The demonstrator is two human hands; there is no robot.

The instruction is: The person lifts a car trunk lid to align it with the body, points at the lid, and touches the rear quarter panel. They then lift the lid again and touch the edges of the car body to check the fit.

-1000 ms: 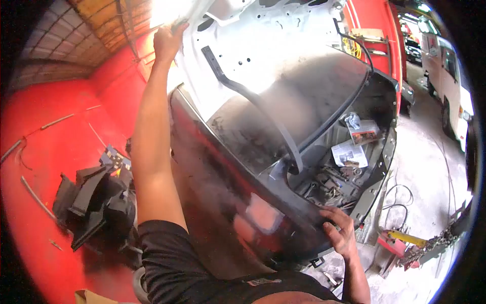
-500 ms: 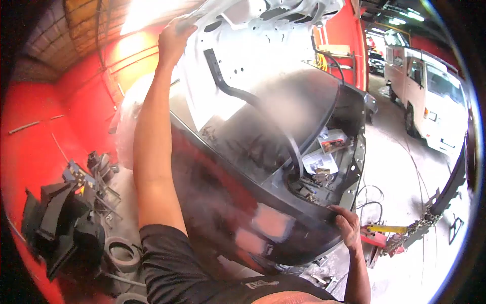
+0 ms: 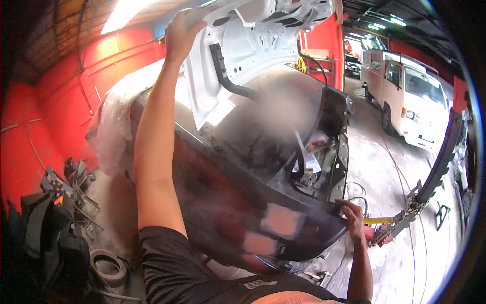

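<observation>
Raised at the upper left, my left hand (image 3: 181, 39) grips the edge of a white trunk lid (image 3: 253, 45), thumb on the inner side. A dark curved hinge arm (image 3: 223, 76) runs from the lid down into the trunk; its middle is blurred. My right hand (image 3: 351, 217) has its fingers bent over the rear corner of the dark car body (image 3: 202, 172). Two pinkish patches (image 3: 282, 221) mark the side panel near that corner. Inside the trunk lie clear bags (image 3: 313, 163) and small metal parts (image 3: 307, 178).
Plastic sheeting (image 3: 109, 126) drapes the car's far end. Black trim pieces (image 3: 55, 238) and a ring-shaped part (image 3: 109, 268) lie on the floor at left. To the right are a long metal beam (image 3: 439, 162) with a chain (image 3: 412, 206), a yellow bar (image 3: 379, 221) and a white van (image 3: 407, 96).
The view has turned slightly right, so the van and beam appear further left. Both hands keep their hold on the lid and the body corner. The lid looks about equally raised.
</observation>
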